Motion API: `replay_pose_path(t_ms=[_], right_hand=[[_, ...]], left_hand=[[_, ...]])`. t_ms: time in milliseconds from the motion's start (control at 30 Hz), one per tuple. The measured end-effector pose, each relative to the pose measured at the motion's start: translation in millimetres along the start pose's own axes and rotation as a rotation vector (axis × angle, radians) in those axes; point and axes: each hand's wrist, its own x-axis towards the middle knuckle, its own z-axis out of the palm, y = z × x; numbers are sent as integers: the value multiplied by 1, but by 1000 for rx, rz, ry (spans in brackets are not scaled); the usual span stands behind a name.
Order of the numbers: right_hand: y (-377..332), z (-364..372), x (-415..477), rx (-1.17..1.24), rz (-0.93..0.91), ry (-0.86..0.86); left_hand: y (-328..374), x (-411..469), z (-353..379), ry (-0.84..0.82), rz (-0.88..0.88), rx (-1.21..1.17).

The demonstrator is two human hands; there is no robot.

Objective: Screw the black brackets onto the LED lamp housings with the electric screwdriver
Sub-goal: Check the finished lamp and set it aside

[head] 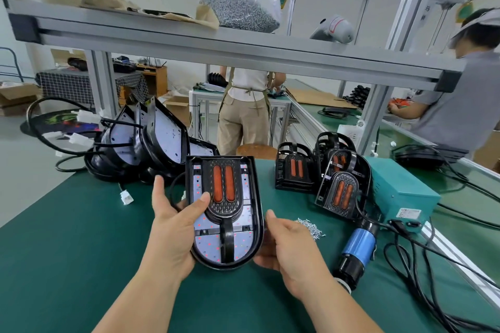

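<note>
I hold an LED lamp housing (243, 240) above the green mat, its white LED board facing me with a black bracket (223, 192) with two orange strips seated in it. My left hand (173, 227) grips its left edge, thumb on the bracket. My right hand (289, 246) cups the lower right edge from behind. The blue and black electric screwdriver (357, 249) lies on the mat to the right, untouched. A small heap of screws (309, 227) lies beside my right hand.
More housings with cables (151, 140) are stacked at the back left. Several black brackets (324, 173) stand at the back right beside a teal power box (400, 192). Black cables trail right. A shelf overhead holds a bag of screws (240, 8). Two people work beyond.
</note>
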Motion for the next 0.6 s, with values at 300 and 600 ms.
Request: replay_pose_path(t_ms=[300, 600], right_hand=[[7, 7, -2, -58, -86, -126], [1, -1, 4, 113, -86, 188]], left_hand=[[5, -5, 2, -103, -7, 55], [-17, -21, 11, -253, 57, 733]])
